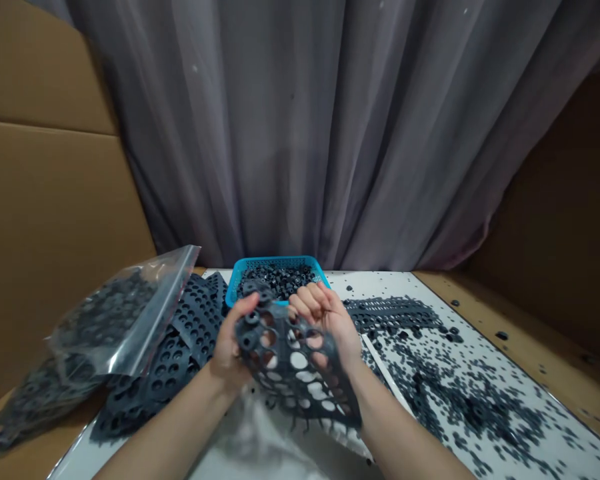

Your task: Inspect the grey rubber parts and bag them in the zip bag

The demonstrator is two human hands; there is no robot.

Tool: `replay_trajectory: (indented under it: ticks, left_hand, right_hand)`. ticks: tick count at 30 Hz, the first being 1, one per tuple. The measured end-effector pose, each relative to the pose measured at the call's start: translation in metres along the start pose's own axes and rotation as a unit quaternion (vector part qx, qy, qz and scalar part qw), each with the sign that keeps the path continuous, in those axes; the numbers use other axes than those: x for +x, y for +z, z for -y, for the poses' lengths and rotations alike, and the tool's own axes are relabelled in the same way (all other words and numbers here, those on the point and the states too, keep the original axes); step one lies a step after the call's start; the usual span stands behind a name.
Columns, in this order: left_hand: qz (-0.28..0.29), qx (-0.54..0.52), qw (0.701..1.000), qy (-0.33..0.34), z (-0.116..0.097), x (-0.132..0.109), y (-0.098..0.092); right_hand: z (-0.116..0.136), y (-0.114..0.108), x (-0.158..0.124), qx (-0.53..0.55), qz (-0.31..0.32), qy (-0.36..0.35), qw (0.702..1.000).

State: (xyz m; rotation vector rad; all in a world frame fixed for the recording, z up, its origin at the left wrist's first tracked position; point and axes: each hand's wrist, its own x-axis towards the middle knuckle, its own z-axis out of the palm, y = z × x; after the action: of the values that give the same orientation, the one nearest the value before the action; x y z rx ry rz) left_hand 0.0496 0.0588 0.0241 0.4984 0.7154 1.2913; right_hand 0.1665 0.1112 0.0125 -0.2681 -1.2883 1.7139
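A floppy black rubber sheet (282, 348) with rows of round holes is held up in front of me, and its lower end sags. My left hand (229, 343) grips its left edge, thumb on top, beside a few round rubber pieces still set in the sheet. At the upper right, my right hand (330, 320) is closed with curled fingers against the sheet; whatever lies inside its fingers is hidden. Just behind both hands stands a blue plastic basket (234, 283) holding many small black rubber pieces.
At left, a clear zip bag (125, 300) of black pieces leans by stacked dimpled rubber sheets (167, 367). Punched sheets (395, 313) lie right of the basket. Small black scraps (475, 407) cover the white table's right side. Cardboard walls (45, 233) and a grey curtain (280, 133) surround it.
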Motion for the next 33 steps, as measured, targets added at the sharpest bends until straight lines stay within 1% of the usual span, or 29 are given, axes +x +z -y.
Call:
replay_trajectory:
  ticks: [2, 3, 6, 8, 11, 13, 16, 19, 21, 22, 25, 27, 28, 30, 31, 33]
  left_hand:
    - [-0.038, 0.017, 0.998, 0.037, -0.006, -0.006, 0.004]
    - [-0.044, 0.033, 0.997, 0.056, -0.009, -0.009, 0.007]
    - [-0.059, 0.069, 0.989, 0.115, -0.014, -0.015, 0.013]
    - [-0.064, 0.079, 0.986, 0.132, -0.014, -0.017, 0.014]
    - [-0.044, 0.101, 0.985, 0.129, -0.012, -0.018, 0.01]
    - [-0.034, 0.121, 0.984, 0.127, -0.009, -0.017, 0.008]
    - [-0.047, 0.136, 0.98, 0.137, -0.009, -0.017, 0.006]
    - [-0.053, 0.161, 0.976, 0.14, -0.012, -0.017, 0.006]
    - [-0.071, 0.175, 0.972, 0.142, -0.015, -0.017, 0.004]
    - [-0.094, 0.178, 0.968, 0.15, -0.015, -0.017, 0.002]
    - [-0.186, 0.193, 0.943, 0.199, -0.015, -0.016, -0.002]
    - [-0.22, 0.221, 0.924, 0.223, -0.014, -0.016, -0.004]
    - [-0.222, 0.241, 0.916, 0.232, -0.014, -0.016, -0.004]
    - [-0.201, 0.3, 0.898, 0.251, -0.014, -0.014, -0.006]
    - [-0.183, 0.338, 0.884, 0.266, -0.015, -0.013, -0.007]
    - [-0.143, 0.418, 0.846, 0.299, -0.016, -0.011, -0.009]
  right_hand:
    - [0.005, 0.004, -0.001, 0.041, -0.03, -0.026, 0.998]
    - [0.008, 0.005, -0.002, 0.045, -0.029, -0.045, 0.998]
    - [0.021, -0.001, -0.002, 0.002, 0.003, -0.098, 0.995]
    - [0.03, -0.009, 0.0, -0.03, 0.006, -0.114, 0.993]
    - [0.039, -0.017, 0.001, -0.053, 0.029, -0.122, 0.991]
    - [0.041, -0.017, 0.0, -0.057, 0.056, -0.111, 0.991]
    - [0.04, -0.013, -0.001, -0.048, 0.083, -0.07, 0.993]
    - [0.038, -0.011, -0.002, -0.008, 0.104, -0.035, 0.994]
    - [0.037, -0.01, -0.002, 0.019, 0.109, -0.017, 0.994]
    - [0.037, -0.01, -0.002, 0.029, 0.108, -0.007, 0.994]
    - [0.036, -0.01, -0.001, 0.054, 0.103, 0.027, 0.993]
    - [0.035, -0.011, 0.0, 0.046, 0.084, 0.052, 0.994]
    - [0.036, -0.012, 0.001, 0.028, 0.064, 0.06, 0.996]
    - [0.038, -0.012, 0.001, -0.031, 0.015, 0.064, 0.997]
    - [0.04, -0.012, 0.0, -0.067, -0.006, 0.06, 0.996]
    - [0.047, -0.01, -0.004, -0.15, -0.034, 0.038, 0.987]
